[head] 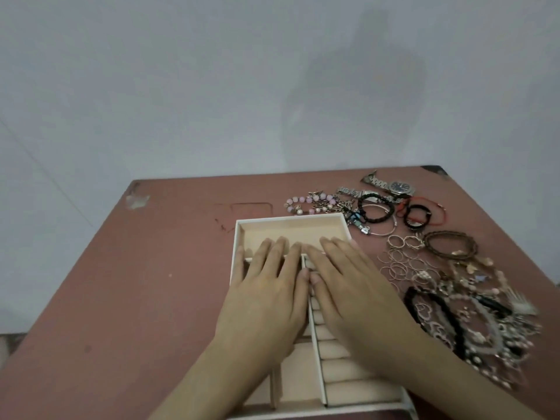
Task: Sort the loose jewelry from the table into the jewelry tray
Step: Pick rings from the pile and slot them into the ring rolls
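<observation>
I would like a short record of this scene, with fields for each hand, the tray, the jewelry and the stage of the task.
left hand: flat, fingers straight, over the jewelry tray, holds nothing
right hand: flat beside the left one, fingers straight, holds nothing
tray contents: no jewelry in the compartments that show
loose jewelry: on the table, to the right of the tray and beyond it
examples: watch, pink bead bracelet, thin rings
stage: sorting apparently not yet begun

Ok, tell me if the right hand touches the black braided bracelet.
Apart. Head view: the right hand lies over the jewelry tray; the tray's rim separates it from the black braided bracelet.
</observation>
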